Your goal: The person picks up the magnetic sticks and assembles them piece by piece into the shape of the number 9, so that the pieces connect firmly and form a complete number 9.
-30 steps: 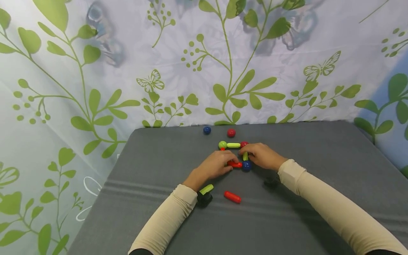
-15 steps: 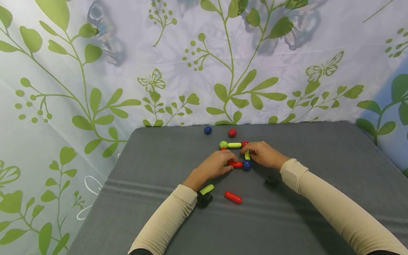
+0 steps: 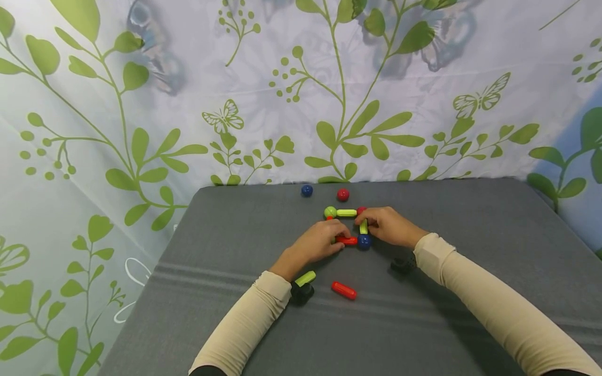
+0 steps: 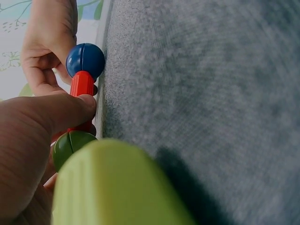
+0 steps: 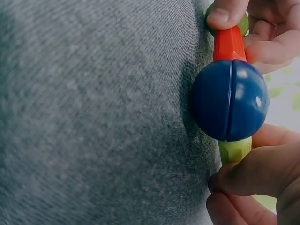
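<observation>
On the grey table lies a square of toy magnetic rods and balls. Its corners show a green ball (image 3: 331, 212), a red ball (image 3: 361, 210) and a blue ball (image 3: 364, 241); another green ball (image 4: 70, 146) sits by my left hand. My left hand (image 3: 316, 242) pinches the red rod (image 3: 347, 240) on the near side, its thumb along it in the left wrist view. My right hand (image 3: 390, 226) pinches the yellow-green rod (image 3: 363, 226) on the right side. Both these rods meet the blue ball. A yellow-green rod (image 3: 346, 213) forms the far side; my left hand mostly covers the left side's red rod.
Behind the square lie a loose blue ball (image 3: 307, 190) and a loose red ball (image 3: 343, 194). Nearer are a loose red rod (image 3: 344, 290) and a yellow-green rod (image 3: 305, 278) beside the left wrist camera (image 3: 301, 293). A patterned cloth (image 3: 263, 78) hangs behind the table.
The right-side yellow-green rod has shifted slightly under my right hand's fingers, and more of it shows. My left hand has stayed nearly still on the red rod.
</observation>
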Action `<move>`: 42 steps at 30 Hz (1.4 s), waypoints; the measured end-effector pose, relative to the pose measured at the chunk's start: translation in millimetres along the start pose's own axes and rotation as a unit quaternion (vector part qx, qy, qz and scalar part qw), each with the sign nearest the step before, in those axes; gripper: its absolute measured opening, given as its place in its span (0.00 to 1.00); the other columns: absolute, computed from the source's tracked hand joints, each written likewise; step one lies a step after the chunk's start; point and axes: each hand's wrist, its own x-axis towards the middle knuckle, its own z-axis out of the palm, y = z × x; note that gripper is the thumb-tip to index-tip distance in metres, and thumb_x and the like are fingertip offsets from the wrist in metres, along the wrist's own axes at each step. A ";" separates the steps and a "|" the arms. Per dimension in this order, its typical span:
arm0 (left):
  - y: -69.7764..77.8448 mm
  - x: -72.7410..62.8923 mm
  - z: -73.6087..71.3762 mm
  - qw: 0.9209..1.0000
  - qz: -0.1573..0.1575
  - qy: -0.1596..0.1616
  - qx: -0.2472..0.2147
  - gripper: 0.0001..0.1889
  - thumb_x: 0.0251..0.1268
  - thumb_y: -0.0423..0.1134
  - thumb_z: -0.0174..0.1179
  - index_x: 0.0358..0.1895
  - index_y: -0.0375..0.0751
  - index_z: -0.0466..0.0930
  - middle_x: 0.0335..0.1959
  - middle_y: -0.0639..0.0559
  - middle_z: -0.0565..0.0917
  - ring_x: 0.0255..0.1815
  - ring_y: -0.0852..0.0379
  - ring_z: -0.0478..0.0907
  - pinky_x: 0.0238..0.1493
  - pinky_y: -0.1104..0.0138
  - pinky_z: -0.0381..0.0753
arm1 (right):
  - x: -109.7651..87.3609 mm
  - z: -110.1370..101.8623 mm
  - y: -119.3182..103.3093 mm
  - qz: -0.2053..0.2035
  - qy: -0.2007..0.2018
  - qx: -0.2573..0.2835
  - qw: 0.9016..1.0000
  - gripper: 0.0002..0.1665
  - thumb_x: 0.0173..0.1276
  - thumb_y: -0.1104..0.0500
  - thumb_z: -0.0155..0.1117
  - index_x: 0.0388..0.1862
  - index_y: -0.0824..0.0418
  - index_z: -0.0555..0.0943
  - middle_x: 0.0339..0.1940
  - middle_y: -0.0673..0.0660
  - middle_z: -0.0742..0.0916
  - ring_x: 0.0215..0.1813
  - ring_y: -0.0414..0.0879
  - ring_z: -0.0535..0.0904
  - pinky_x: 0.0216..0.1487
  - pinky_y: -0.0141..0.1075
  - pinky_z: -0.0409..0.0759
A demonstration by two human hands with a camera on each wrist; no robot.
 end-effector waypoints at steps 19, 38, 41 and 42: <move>2.0 1.0 -0.6 1.000 -0.017 -0.009 -0.005 0.11 0.67 0.36 0.69 0.51 0.44 0.84 0.50 0.54 0.83 0.52 0.60 0.78 0.57 0.69 0.74 | -2.2 -1.4 -1.7 -0.004 0.000 -0.005 1.000 0.20 0.61 0.80 0.63 0.49 0.64 0.86 0.45 0.56 0.88 0.37 0.47 0.78 0.39 0.39 0.79; 2.1 1.7 -1.0 1.000 -0.019 -0.012 0.012 0.11 0.68 0.37 0.68 0.51 0.45 0.84 0.48 0.55 0.83 0.49 0.60 0.78 0.55 0.68 0.75 | -41.0 7.3 -77.1 -0.119 0.002 -0.057 0.991 0.15 0.66 0.64 0.73 0.51 0.58 0.84 0.48 0.51 0.85 0.47 0.43 0.82 0.47 0.42 0.82; 2.9 3.0 -0.8 1.000 -0.013 -0.013 0.024 0.11 0.69 0.37 0.67 0.52 0.46 0.84 0.49 0.55 0.83 0.49 0.60 0.79 0.55 0.68 0.75 | -49.4 26.6 -94.3 -0.138 -0.020 -0.046 0.989 0.12 0.69 0.59 0.71 0.50 0.55 0.84 0.47 0.47 0.84 0.46 0.40 0.81 0.48 0.38 0.81; 3.5 3.7 -0.6 0.999 -0.010 -0.015 0.028 0.12 0.69 0.38 0.67 0.53 0.46 0.84 0.49 0.55 0.83 0.49 0.60 0.79 0.55 0.68 0.75 | -51.9 32.9 -99.1 -0.140 -0.026 -0.043 0.989 0.11 0.69 0.58 0.71 0.49 0.55 0.84 0.46 0.47 0.83 0.46 0.40 0.81 0.47 0.36 0.80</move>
